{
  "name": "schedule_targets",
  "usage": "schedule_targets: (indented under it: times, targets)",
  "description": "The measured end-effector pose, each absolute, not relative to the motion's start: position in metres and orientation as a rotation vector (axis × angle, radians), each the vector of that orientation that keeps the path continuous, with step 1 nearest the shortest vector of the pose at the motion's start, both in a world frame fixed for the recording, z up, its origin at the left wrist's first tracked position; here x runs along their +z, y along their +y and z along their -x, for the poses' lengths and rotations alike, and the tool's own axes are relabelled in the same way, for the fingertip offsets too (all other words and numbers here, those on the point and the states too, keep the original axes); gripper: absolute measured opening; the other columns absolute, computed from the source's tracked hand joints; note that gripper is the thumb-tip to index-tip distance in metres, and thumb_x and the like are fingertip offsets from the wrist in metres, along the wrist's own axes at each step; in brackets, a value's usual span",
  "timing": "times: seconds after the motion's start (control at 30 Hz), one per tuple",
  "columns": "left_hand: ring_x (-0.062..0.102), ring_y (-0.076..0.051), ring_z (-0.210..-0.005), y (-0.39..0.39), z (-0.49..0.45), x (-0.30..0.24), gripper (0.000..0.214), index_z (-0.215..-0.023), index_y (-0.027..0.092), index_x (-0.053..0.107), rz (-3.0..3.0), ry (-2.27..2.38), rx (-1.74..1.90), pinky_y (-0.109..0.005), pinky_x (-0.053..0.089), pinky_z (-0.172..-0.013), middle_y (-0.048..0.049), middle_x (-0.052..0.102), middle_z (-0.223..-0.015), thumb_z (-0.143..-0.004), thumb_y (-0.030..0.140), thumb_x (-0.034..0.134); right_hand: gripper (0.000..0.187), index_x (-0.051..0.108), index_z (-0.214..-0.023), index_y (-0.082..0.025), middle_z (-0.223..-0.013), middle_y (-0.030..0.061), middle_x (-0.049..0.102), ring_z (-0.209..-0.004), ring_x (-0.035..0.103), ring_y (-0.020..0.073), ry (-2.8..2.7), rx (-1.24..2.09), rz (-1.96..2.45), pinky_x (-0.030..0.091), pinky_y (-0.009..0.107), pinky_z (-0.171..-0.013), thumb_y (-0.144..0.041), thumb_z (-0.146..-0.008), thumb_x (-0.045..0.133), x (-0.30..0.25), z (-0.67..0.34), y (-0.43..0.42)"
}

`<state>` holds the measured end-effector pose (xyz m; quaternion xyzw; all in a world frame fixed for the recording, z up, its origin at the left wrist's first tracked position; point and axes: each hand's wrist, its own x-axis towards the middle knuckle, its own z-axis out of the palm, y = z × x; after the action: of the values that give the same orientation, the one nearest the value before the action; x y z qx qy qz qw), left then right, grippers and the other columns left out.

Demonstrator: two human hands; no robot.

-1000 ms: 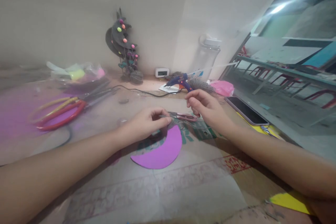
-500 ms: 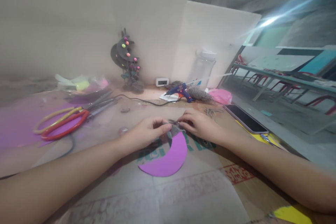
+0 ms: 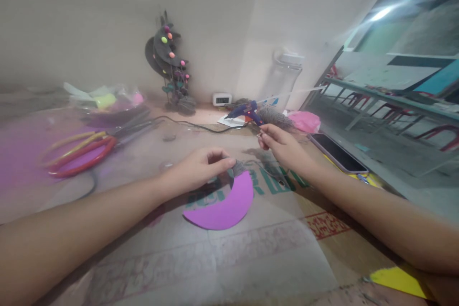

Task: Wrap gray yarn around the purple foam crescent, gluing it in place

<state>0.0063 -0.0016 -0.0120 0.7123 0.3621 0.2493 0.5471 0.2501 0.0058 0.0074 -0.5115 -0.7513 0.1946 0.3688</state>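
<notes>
My left hand (image 3: 201,167) pinches the upper tip of a flat purple crescent (image 3: 229,213) between thumb and fingers. Grey yarn (image 3: 238,168) is wrapped round that tip, just beside my thumb. Up and to the right, my right hand (image 3: 278,141) is closed in a pinch in front of the glue gun's handle. A bit of thin yarn seems to show at its fingertips, though it is small and blurred. Loose strands of yarn lie on the sheet between my hands and under my right wrist.
Behind my hands lie a blue glue gun (image 3: 247,111), a ball of grey yarn (image 3: 275,118) and a pink bag (image 3: 304,121). Scissors (image 3: 84,153) rest at left, a phone (image 3: 339,153) at right. A decorated crescent hanging (image 3: 168,62), small clock (image 3: 222,100) and bottle (image 3: 285,79) stand behind.
My right hand has moved away from the crescent's tip, up and to the right towards the glue gun. My left hand stays on the tip. The view has shifted slightly.
</notes>
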Motion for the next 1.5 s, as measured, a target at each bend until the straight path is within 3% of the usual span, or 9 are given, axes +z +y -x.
schedule_targets:
  times: [0.2,0.33,0.67,1.07,1.5]
  targets:
    - [0.051,-0.010,-0.058,-0.001,-0.004,-0.013,0.037,-0.081,0.019,0.055,-1.712,0.798,0.579,-0.022,0.038,-0.052,0.0006,0.062,-0.073,-0.091,0.054,0.047,0.027,0.059,-0.114,-0.017,-0.089,0.0052,0.065,-0.079,0.059,0.0169,-2.139,0.172,1.318,0.046,0.029,-0.071,-0.031,-0.094,0.049,0.022,-0.243,-0.026]
    - [0.049,-0.009,-0.055,-0.002,-0.004,-0.011,0.036,-0.081,0.019,0.055,-1.747,0.824,0.548,-0.022,0.036,-0.050,0.0007,0.062,-0.075,-0.092,0.051,0.045,0.035,0.055,-0.127,-0.017,-0.097,0.0083,0.069,-0.082,0.063,0.0185,-2.424,-0.108,1.156,0.048,0.029,-0.071,-0.030,-0.098,0.041,0.019,-0.245,-0.045]
    - [0.049,-0.010,-0.057,-0.005,-0.004,-0.003,0.036,-0.081,0.018,0.060,-1.897,0.849,0.432,-0.022,0.035,-0.051,0.0012,0.065,-0.071,-0.090,0.051,0.049,0.035,0.065,-0.117,-0.013,-0.076,0.0065,0.065,-0.068,0.056,0.0163,-2.657,-0.514,0.929,0.040,0.027,-0.062,-0.029,-0.100,0.039,0.022,-0.245,-0.049]
    - [0.056,-0.013,-0.064,-0.005,-0.004,-0.003,0.032,-0.080,0.018,0.061,-1.965,0.770,0.470,-0.024,0.041,-0.058,0.0000,0.066,-0.071,-0.091,0.046,0.048,0.033,0.065,-0.116,-0.014,-0.074,0.0049,0.061,-0.068,0.052,0.0147,-2.604,-0.362,0.797,0.038,0.027,-0.061,-0.030,-0.100,0.040,0.001,-0.248,-0.037]
    - [0.051,-0.012,-0.060,-0.004,-0.004,-0.002,0.035,-0.078,0.017,0.061,-1.964,0.770,0.459,-0.024,0.038,-0.056,0.0002,0.063,-0.070,-0.090,0.047,0.048,0.035,0.065,-0.113,-0.012,-0.072,0.0045,0.061,-0.067,0.051,0.0147,-2.616,-0.341,0.764,0.037,0.027,-0.061,-0.030,-0.101,0.039,0.002,-0.248,-0.036]
